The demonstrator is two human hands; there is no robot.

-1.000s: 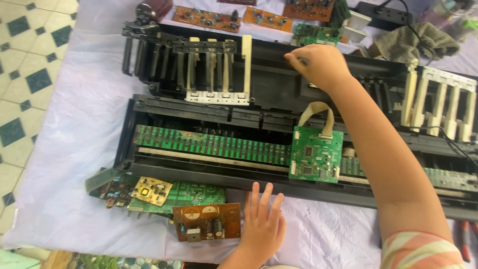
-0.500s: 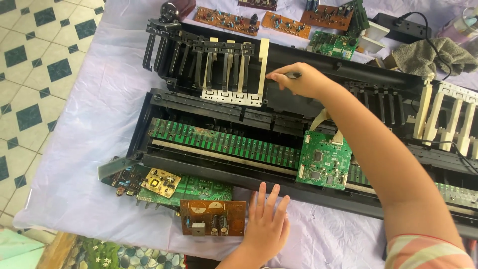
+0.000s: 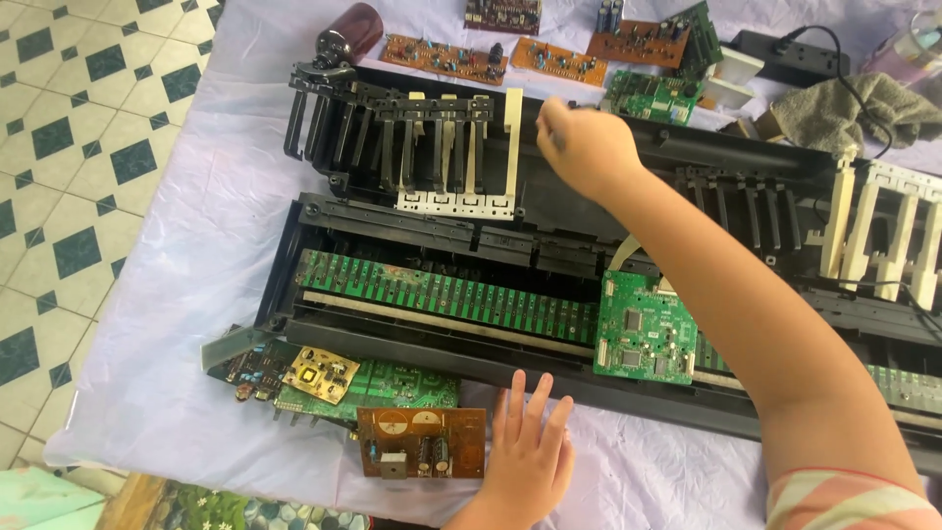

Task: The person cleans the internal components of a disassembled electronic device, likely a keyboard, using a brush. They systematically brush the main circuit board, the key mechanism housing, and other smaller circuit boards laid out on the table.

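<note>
Keyboard case (image 3: pixel 294 245) lies open, green circuit boards (image 3: pixel 442 290) inside.
Right hand (image 3: pixel 584 147), fingers curled, grip unclear, at far edge; left hand (image 3: pixel 530 456) flat, fingers spread.

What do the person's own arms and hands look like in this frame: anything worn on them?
Both hands are bare: no gloves, rings or watch show on the left hand or right hand. The right forearm is uncovered up to a short sleeve striped pink, cream and green.

bare forearms, striped pink-and-cream sleeve (image 3: pixel 844 501)
</note>
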